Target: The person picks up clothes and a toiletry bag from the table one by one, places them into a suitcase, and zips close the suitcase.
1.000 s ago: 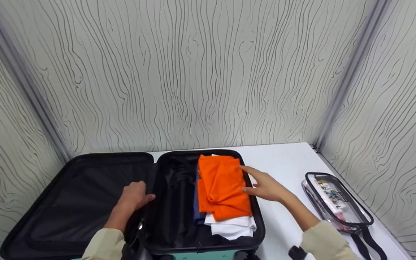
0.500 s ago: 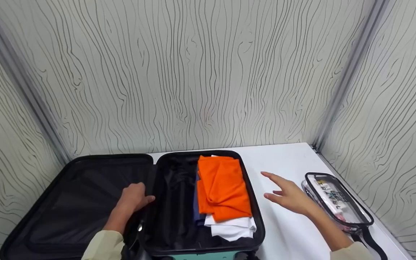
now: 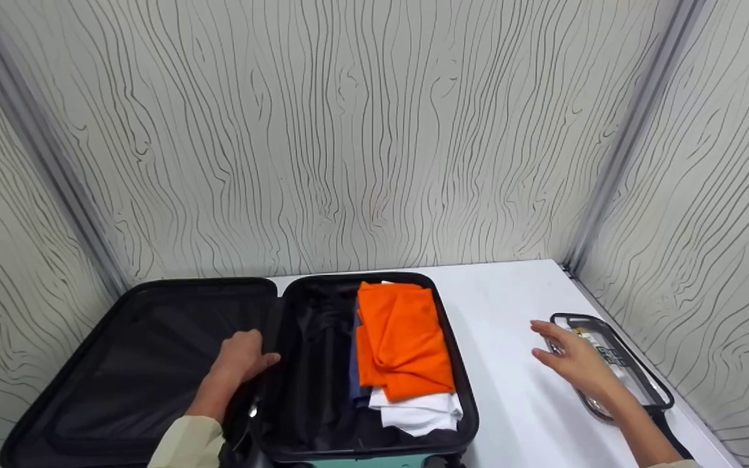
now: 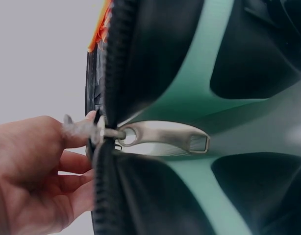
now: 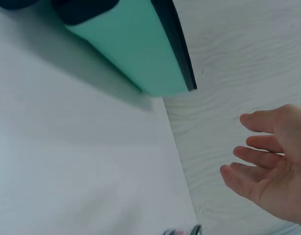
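An open suitcase lies with its black-lined lid to the left and its packed half to the right. My left hand grips the edge between the two halves; in the left wrist view the thumb and curled fingers of that hand meet the zippered rim beside a metal zipper pull. My right hand, fingers spread and holding nothing, is over the left side of a clear toiletry bag. It covers part of the bag. The right wrist view shows the hand with loosely bent fingers.
A folded orange garment tops white cloth and dark blue cloth in the suitcase's right half. The white table runs between suitcase and bag. Patterned panels enclose the back and sides.
My right hand has moved away from the orange garment, rightward across the table to the toiletry bag. The left hand and the clothes stay in place.
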`<state>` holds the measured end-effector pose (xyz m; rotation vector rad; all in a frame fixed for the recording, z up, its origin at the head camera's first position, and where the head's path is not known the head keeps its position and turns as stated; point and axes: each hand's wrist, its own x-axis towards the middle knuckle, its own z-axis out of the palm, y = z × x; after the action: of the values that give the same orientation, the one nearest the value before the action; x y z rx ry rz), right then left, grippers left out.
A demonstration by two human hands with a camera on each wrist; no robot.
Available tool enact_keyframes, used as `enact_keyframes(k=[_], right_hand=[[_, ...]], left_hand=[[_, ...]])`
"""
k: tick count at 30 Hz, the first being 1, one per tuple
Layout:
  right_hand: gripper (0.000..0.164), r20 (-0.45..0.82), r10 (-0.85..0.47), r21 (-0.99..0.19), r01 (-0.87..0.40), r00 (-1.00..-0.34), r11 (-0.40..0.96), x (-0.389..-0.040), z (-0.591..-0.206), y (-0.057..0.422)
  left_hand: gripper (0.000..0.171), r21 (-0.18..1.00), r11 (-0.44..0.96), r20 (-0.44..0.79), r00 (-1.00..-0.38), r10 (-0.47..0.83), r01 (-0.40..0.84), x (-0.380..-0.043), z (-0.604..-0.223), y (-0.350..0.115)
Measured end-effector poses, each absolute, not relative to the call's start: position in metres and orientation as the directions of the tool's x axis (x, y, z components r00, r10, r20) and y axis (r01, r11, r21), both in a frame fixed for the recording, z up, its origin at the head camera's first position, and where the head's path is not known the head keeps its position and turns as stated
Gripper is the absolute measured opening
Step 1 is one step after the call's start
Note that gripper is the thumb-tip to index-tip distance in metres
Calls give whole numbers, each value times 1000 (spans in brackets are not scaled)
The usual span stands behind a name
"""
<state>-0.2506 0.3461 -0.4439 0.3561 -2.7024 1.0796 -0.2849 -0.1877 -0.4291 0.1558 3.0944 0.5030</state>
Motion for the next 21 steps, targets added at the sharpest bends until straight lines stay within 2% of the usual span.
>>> enact_keyframes(k=[5,10,15,21], right_hand=[[50,246,-79,-693,-232,-966,683,-245,-449,367],[47,297,-62,-628,-244,-953,739,-243,-454,383],[54,256,-27,-571,-174,-966,802,-240,-458,395],[50,270,-11,-540,-161,-963,826,-236,-464,414]], left_hand=[[30,303,948,27,-995,96,100,-284,-429,-188],[29,308,948,19,-997,79,81,-284,-429,-187],[30,307,947,25,-996,89,92,-283,-430,-188],[31,310,947,23,-997,77,81,-283,-430,-188]])
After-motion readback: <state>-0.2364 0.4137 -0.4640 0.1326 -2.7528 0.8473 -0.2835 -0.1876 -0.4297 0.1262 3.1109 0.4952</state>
